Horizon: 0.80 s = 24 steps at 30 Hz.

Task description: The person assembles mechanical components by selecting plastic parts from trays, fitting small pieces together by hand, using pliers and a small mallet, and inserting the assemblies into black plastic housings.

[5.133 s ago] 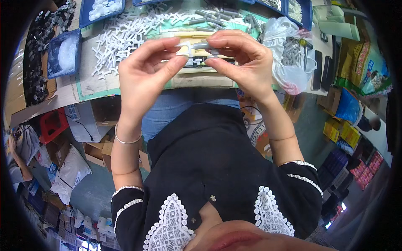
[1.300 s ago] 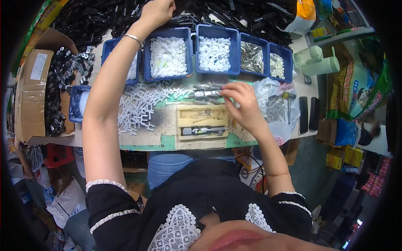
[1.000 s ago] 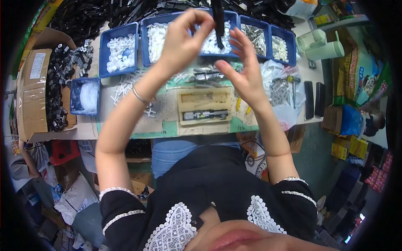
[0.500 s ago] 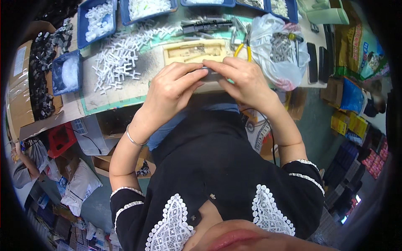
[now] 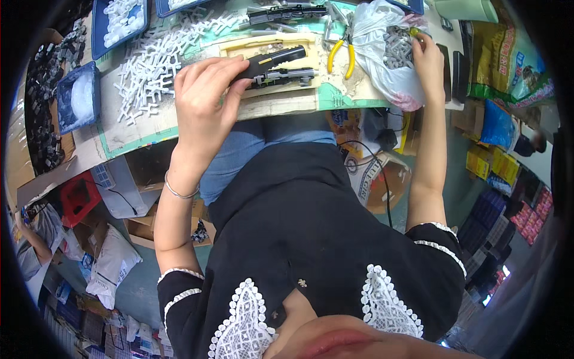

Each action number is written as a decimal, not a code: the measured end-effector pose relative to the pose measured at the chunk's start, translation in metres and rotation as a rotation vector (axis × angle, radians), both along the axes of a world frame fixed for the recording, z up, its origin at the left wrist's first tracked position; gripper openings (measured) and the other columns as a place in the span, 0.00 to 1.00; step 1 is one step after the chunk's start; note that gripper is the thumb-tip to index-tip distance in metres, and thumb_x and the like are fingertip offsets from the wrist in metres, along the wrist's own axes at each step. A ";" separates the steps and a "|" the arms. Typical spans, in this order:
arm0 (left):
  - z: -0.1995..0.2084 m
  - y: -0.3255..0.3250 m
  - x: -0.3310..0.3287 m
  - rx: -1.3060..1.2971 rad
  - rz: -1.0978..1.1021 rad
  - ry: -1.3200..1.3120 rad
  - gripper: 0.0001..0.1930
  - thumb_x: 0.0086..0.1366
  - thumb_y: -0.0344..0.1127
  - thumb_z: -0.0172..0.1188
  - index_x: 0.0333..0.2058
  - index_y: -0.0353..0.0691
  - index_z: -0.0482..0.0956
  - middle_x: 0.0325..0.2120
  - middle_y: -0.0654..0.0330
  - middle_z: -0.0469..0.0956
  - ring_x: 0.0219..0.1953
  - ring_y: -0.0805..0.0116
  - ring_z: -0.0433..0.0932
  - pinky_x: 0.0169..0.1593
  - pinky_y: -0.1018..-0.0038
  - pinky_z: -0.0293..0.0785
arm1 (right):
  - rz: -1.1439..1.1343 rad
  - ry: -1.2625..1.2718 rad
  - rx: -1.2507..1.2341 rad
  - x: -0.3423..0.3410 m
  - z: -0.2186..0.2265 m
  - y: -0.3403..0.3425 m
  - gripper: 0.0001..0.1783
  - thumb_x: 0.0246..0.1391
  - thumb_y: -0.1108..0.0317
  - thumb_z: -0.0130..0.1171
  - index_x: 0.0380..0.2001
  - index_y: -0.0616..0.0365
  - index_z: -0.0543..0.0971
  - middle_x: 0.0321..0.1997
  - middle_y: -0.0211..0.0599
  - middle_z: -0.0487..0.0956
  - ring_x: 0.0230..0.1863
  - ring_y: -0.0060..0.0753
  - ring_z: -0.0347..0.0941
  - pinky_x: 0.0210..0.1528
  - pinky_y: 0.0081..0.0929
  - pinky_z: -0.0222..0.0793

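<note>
Storing a whitish, translucent mass in the small blue bin [image 5: 78,122]. Keeping white caps [image 5: 122,21] in the larger blue bin [image 5: 97,36] beyond, probably for separation from the white forked pieces [image 5: 149,75] heaped on the worktop [image 5: 107,113]. Pinching the black casing [image 5: 281,57] at its left end with the left hand [image 5: 206,93], parting thumb and fingers only by its thickness, probably leaving the right end accessible over the cream tray [image 5: 290,96] (being unable to tell whether touching). Seating a dark mechanism [image 5: 284,78] in the tray's near slot, presumably for steadiness. Leaving yellow-handled pliers [image 5: 333,57] lying just beside the tray. Gathering grey parts [image 5: 397,48] in the white plastic bag [image 5: 372,63], presumably against scattering. Holding the right hand's [image 5: 429,63] fingertips nearly together at a yellow-ended tool [image 5: 414,32]; being unable to confirm a grasp.
</note>
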<state>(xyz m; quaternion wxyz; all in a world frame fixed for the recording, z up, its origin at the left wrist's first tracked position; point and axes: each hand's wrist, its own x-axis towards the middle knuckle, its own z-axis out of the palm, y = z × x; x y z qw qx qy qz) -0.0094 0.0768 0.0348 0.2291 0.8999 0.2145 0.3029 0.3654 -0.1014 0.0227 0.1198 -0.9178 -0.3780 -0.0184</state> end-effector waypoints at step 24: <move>-0.019 -0.021 0.022 0.154 -0.127 0.177 0.12 0.50 0.28 0.59 0.36 0.35 0.77 0.34 0.58 0.76 0.35 0.62 0.75 0.37 0.70 0.72 | -0.013 0.134 0.609 0.010 0.013 -0.005 0.21 0.56 0.67 0.55 0.52 0.65 0.71 0.31 0.38 0.79 0.31 0.22 0.74 0.33 0.20 0.67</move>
